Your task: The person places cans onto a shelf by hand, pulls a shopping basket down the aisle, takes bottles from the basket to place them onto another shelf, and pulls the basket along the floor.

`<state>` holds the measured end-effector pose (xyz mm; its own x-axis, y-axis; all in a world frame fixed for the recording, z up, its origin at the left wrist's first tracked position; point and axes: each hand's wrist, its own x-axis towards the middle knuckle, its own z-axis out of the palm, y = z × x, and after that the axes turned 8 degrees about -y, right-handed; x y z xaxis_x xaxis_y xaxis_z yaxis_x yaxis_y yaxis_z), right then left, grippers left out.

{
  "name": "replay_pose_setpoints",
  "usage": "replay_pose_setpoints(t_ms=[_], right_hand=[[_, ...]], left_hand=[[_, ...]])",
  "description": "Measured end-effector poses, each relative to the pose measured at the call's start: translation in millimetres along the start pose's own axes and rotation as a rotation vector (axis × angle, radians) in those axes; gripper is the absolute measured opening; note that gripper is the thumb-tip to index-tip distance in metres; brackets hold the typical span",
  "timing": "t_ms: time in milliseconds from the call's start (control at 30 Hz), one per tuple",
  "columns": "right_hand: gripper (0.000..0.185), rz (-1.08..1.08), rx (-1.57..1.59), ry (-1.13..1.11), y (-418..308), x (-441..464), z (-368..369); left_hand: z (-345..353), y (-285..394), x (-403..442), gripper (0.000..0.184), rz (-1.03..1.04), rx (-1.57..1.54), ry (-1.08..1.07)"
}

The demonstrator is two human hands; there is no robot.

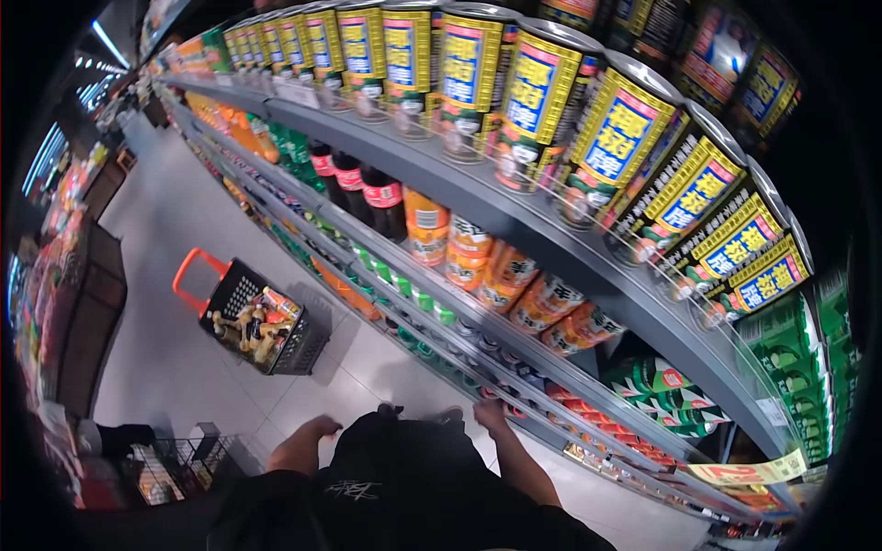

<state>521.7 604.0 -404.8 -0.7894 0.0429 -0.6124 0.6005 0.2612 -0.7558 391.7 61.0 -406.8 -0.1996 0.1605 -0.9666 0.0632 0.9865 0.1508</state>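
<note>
My left hand [317, 430] hangs low by my left side, with its fingers mostly hidden from above. On the other side, my right hand [490, 412] is lowered near the bottom of the shelf, its fingers too small and blurred to make out. I see nothing held in either hand. On the floor ahead to the left stands a black shopping basket [308, 342] with a raised orange handle [183, 286]. Several bottles and packages [257, 329] lie inside it. The basket is apart from both hands.
A long shelf runs along my right, with yellow cans [542, 87] on its upper level. Below stand cola bottles [382, 197] and orange drink bottles [470, 248]. A yellow price tag [749, 470] hangs at right. Brown display bins [95, 294] and a wire cart [188, 464] are at left.
</note>
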Motion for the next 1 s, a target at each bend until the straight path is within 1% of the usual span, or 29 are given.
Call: replay_pose_setpoints(t_ms=[33, 67, 100, 133, 167, 200, 233, 300, 333, 367, 433, 533, 600, 700, 733, 767, 800, 833, 900, 967, 1000], right_hand=[[0.029, 0.366, 0.019, -0.049, 58, 10, 13], [0.039, 0.506, -0.07, -0.136, 90, -4, 19], [0.038, 0.614, -0.026, -0.35, 122, -19, 15], [0.036, 0.658, 0.073, -0.525, 207, 3, 18], [0.033, 0.735, -0.105, -0.457, 154, -28, 18], [0.026, 0.755, 0.024, -0.371, 97, -53, 15], [0.024, 0.718, 0.128, -0.277, 74, -59, 17], [0.021, 0.654, 0.326, -0.086, 49, -66, 22], [0.022, 0.657, 0.324, -0.085, 42, -60, 21], [0.02, 0.633, 0.217, -0.03, 29, -56, 24], [0.019, 0.652, 0.095, 0.025, 17, -31, 35], [0.021, 0.582, -0.03, 0.008, -50, 6, 77], [0.016, 0.329, 0.002, -0.135, -65, 53, 112], [0.015, 0.161, -0.015, -0.136, -154, 62, 193], [0.016, 0.113, -0.045, -0.143, -171, 61, 217], [0.016, 0.053, 0.099, -0.222, -160, 84, 234], [0.016, 0.01, 0.246, -0.299, -133, 104, 250], [0.015, 0.015, 0.101, -0.223, -168, 73, 273], [0.014, 0.128, -0.26, -0.254, -185, 66, 301], [0.015, 0.243, -0.353, -0.353, -191, 55, 317], [0.017, 0.319, -0.448, -0.473, -194, 58, 317]], left_hand=[[36, -4, -60, 0.041, -0.317, -0.786, -0.056], [67, -41, -56, 0.036, -0.407, -0.853, -0.13], [87, -73, -44, 0.036, -0.306, -0.654, -0.443], [107, -62, -57, 0.036, -0.25, -0.523, -0.378], [114, -72, -57, 0.036, -0.201, -0.388, -0.306], [119, -89, -56, 0.037, 0.077, 0.053, -0.11], [129, -98, -52, 0.037, 0.348, 0.49, 0.089], [129, -87, -47, 0.042, -0.082, -1.144, -0.052], [126, -79, -51, 0.042, -0.074, -1.168, 0.054], [118, -74, -56, 0.042, -0.063, -1.189, 0.162], [90, -75, -70, 0.036, 0.052, -1.097, 0.223], [67, -100, -90, 0.032, 0.224, -0.981, 0.404], [57, -129, -90, 0.033, 0.264, -1.028, 0.455], [74, -182, -80, 0.032, 0.262, -1.136, 0.503], [84, -200, -77, 0.032, 0.247, -1.178, 0.514], [94, -217, -78, 0.031, 0.203, -1.154, 0.522], [112, -232, -83, 0.03, 0.154, -1.132, 0.515], [134, -247, -83, 0.03, 0.116, -1.153, 0.507], [172, -275, -81, 0.029, 0.043, -1.185, 0.505], [219, -291, -89, 0.028, -0.01, -1.408, 0.468], [237, -298, -91, 0.028, -0.033, -1.516, 0.457]])
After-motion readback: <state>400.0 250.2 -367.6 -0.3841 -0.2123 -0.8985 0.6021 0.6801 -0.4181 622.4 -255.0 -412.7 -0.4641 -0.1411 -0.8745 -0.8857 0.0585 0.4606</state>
